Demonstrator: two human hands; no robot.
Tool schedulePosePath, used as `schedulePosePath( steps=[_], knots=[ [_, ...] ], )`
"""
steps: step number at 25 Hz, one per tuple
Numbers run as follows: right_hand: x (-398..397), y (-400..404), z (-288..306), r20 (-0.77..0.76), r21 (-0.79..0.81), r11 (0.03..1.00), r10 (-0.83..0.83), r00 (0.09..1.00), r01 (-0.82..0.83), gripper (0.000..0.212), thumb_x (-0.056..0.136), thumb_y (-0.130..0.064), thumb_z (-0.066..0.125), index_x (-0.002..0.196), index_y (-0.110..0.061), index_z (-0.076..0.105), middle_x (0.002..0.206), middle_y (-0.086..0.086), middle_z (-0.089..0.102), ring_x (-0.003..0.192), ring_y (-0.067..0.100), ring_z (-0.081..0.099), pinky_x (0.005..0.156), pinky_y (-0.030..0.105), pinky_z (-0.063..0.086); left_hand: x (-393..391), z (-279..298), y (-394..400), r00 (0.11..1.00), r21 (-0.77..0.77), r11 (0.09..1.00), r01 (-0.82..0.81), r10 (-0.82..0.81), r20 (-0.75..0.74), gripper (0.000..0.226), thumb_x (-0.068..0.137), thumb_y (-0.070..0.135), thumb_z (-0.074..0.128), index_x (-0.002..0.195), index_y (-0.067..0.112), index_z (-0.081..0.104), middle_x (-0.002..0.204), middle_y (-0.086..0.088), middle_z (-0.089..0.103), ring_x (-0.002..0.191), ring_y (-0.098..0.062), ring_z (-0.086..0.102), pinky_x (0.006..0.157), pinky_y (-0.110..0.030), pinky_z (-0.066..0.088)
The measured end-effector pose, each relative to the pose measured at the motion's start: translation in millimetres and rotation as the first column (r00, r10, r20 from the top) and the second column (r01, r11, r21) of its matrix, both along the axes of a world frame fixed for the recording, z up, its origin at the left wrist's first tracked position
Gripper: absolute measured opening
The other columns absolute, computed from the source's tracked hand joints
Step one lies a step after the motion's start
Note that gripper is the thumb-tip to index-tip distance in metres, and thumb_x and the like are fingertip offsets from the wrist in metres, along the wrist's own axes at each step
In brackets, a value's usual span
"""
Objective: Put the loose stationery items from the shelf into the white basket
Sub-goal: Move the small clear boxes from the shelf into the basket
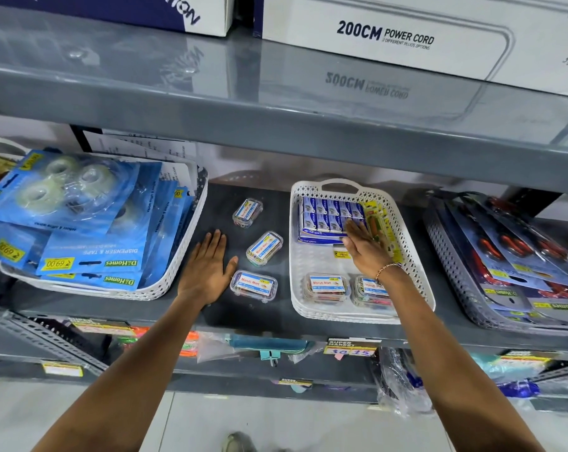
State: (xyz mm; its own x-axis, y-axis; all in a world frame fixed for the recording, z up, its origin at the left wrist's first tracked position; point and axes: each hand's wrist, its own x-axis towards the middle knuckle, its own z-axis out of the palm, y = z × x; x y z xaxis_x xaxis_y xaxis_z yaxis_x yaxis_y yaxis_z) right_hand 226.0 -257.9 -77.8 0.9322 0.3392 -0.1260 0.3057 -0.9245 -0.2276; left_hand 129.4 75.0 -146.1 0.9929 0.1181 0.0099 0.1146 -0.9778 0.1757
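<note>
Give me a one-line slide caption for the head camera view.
Three clear boxes remain on the shelf; left hand flat beside them, right hand in the white basket.

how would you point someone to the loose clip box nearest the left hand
Find the white basket holding blue boxes in the middle of the dark shelf. On the bare shelf just left of it lie three small clear boxes. It is the front one, lying flat near the shelf edge, right beside the thumb of the left hand.
</note>
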Motion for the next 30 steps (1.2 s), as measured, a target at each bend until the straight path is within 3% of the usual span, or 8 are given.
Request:
schedulePosePath(
  steps=[7, 10, 13, 18, 21, 23, 26, 30],
  knots=[
    [-11.2, 13.9, 20.6, 0.066, 0.110, 0.992, -0.065, 0.996, 0.057, 0.050, 0.101, -0.034, 0.025, 0.149, -0.020, 0.017, 0.158, -0.001, 0.018, 0.144, 0.010, 0.003, 0.119, 0.041, -0.007, 0.0, 0.5, 0.2, 1.000, 0.010, 1.000, 0.001, -0.001, -0.007, 0.068, 0.098, 0.051, 0.017, 0.151, 0.011, 0.001, 0.162, -0.006, -0.001, 0.149, -0.019, -0.005, 0.121, -0.035, -0.002],
    [-17.5, 40.2, 40.8, 0.212, 0.283, 0.957, -0.125, 0.969, 0.062, 0.041, 0.096, -0.022, 0.043, 0.137, -0.020, 0.044, 0.131, 0.014, 0.059, 0.116, 0.031, 0.058, 0.108, 0.038, 0.034, 1.1, 3.6, -0.8, 1.000, 0.007, 1.000, 0.005, -0.005, -0.031, 0.068, 0.098, 0.050, 0.014, 0.151, 0.012, -0.001, 0.162, -0.006, -0.003, 0.149, -0.019, -0.006, 0.120, -0.034, -0.003],
    [-23.7, 75.6, 52.1, 0.195, 0.391, 0.919, -0.035, 0.980, -0.045, 0.032, 0.091, -0.015, 0.048, 0.121, -0.019, 0.060, 0.110, 0.016, 0.070, 0.095, 0.034, 0.066, 0.088, 0.034, 0.051, -0.3, 6.5, -0.7, 0.998, -0.036, 0.999, 0.014, -0.016, -0.056, 0.067, 0.099, 0.049, 0.016, 0.151, 0.011, -0.001, 0.162, -0.007, -0.004, 0.149, -0.019, -0.006, 0.120, -0.034, -0.004],
    [-16.3, 134.3, 35.4, 0.026, 0.142, 0.950, 0.279, 0.960, -0.279, 0.037, 0.087, -0.014, 0.055, 0.122, -0.023, 0.057, 0.129, 0.003, 0.059, 0.119, 0.025, 0.054, 0.102, 0.032, 0.038, -2.8, 7.6, -1.8, 1.000, -0.078, 0.997, 0.021, -0.022, -0.014, 0.067, 0.099, 0.045, 0.025, 0.152, 0.008, 0.005, 0.162, -0.009, 0.001, 0.149, -0.021, -0.002, 0.120, -0.034, -0.003],
    [-10.7, 159.6, 21.6, -0.051, -0.220, 0.889, 0.402, 0.914, -0.403, 0.055, 0.077, -0.014, 0.062, 0.129, -0.027, 0.048, 0.138, -0.002, 0.048, 0.136, 0.020, 0.036, 0.115, 0.050, 0.007, -3.9, 5.8, -1.7, 1.000, -0.079, 0.997, 0.017, -0.017, 0.001, 0.067, 0.099, 0.047, 0.024, 0.152, 0.009, 0.006, 0.162, -0.008, 0.003, 0.149, -0.020, -0.001, 0.119, -0.033, -0.004],
    [-7.8, 169.0, 18.7, -0.067, -0.370, 0.824, 0.437, 0.897, -0.429, 0.056, 0.075, -0.019, 0.066, 0.128, -0.027, 0.048, 0.136, -0.001, 0.049, 0.137, 0.023, 0.033, 0.114, 0.056, -0.001, -3.8, 4.7, -1.5, 1.000, -0.066, 0.998, 0.017, -0.017, 0.004, 0.068, 0.099, 0.048, 0.023, 0.152, 0.010, 0.006, 0.162, -0.008, 0.003, 0.149, -0.020, 0.000, 0.119, -0.032, -0.004],
    [-8.6, 173.5, 27.2, -0.031, -0.360, 0.845, 0.413, 0.910, -0.395, 0.053, 0.071, -0.032, 0.074, 0.120, -0.026, 0.053, 0.125, 0.001, 0.054, 0.123, 0.023, 0.048, 0.113, 0.050, 0.011, -3.0, 4.4, -1.5, 1.000, -0.063, 0.998, 0.016, -0.015, 0.006, 0.068, 0.098, 0.049, 0.022, 0.152, 0.010, 0.007, 0.162, -0.008, 0.004, 0.149, -0.021, 0.000, 0.119, -0.033, -0.003],
    [-37.8, 166.0, 38.7, 0.079, -0.053, 0.945, 0.325, 0.942, -0.321, 0.057, 0.066, -0.060, 0.065, 0.110, -0.024, 0.058, 0.112, 0.003, 0.060, 0.106, 0.023, 0.057, 0.096, 0.039, 0.032, -2.7, 5.3, -1.4, 1.000, -0.053, 0.998, 0.024, -0.024, 0.005, 0.068, 0.098, 0.046, 0.027, 0.151, 0.008, 0.008, 0.162, -0.010, 0.004, 0.149, -0.022, 0.001, 0.120, -0.035, 0.000]
  ],
)
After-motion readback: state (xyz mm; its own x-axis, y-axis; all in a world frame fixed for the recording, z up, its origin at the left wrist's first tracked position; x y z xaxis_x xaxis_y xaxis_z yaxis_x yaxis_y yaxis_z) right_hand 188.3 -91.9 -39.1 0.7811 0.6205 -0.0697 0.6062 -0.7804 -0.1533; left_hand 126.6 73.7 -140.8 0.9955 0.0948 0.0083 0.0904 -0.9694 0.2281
